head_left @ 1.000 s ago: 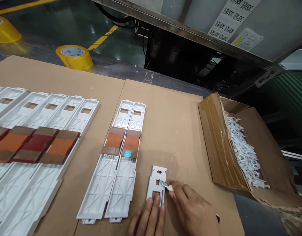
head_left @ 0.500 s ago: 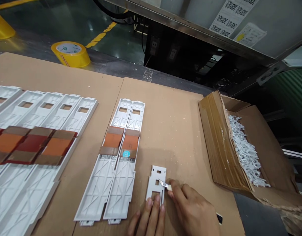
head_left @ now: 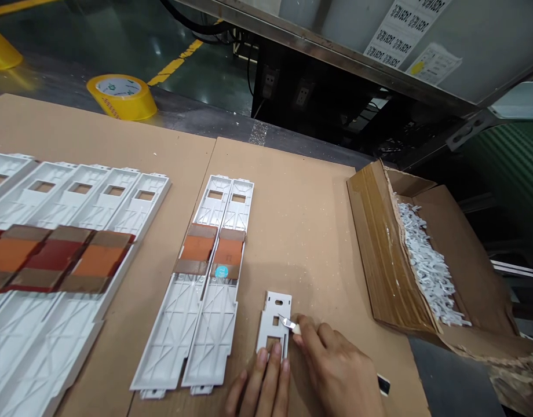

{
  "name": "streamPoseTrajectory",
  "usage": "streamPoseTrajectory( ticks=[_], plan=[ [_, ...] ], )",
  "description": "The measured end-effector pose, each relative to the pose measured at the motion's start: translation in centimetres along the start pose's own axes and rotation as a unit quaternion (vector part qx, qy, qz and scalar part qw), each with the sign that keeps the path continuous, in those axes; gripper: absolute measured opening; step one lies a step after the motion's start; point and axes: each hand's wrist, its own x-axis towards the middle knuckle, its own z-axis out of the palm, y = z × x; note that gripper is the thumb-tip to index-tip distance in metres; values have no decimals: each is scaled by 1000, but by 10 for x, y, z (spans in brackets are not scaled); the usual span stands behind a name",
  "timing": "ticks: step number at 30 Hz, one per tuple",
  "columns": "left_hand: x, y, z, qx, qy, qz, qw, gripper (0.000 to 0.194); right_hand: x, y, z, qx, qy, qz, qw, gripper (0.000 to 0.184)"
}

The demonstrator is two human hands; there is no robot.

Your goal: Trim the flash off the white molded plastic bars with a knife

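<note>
From my remote seat, the main risk is at the blade. My right hand [head_left: 336,370] has its grip closed around the pale handle of a craft knife [head_left: 296,328], and the steel tip [head_left: 283,319] sits against the small white plastic bracket [head_left: 274,331], right beside its square window [head_left: 276,321]. My left hand [head_left: 262,389] isn't clamped on anything: its fingers are spread apart and pressing down on the near end of the bracket, close below the knife.

If too much pressure makes the tip skid off the smooth plastic, it could run toward those fingertips or score the bracket's face. Only that downward pressure seems to pin the bracket, so a hard sideways push could also swing it out from under my left hand.

The bracket lies flat on the tabletop [head_left: 322,231], just right of two long white panels [head_left: 205,313], with a cardboard box [head_left: 390,260] farther right. Its long axis runs nearly straight away from me, tilting slightly right toward the far end, where an oval slot [head_left: 277,302] shows. The near end points back toward my body, partly hidden under my fingers.
</note>
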Motion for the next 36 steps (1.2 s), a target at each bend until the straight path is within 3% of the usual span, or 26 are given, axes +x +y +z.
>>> streamPoseTrajectory(
  ticks=[5,12,24,36],
  plan=[
    [-2,1,-2,-15,-18,-12,1000,33,3,-1,0,20,13,18,1000,39],
    [-9,-1,-1,-28,-24,-9,999,37,1,-2,-6,-36,19,-7,999,37],
    [-7,0,-1,-25,-21,-11,999,35,-10,-3,10,-1,-16,15,1000,30],
    [-8,0,-3,-15,-32,-14,999,36,2,4,-7,-51,10,-13,999,34]
  ],
)
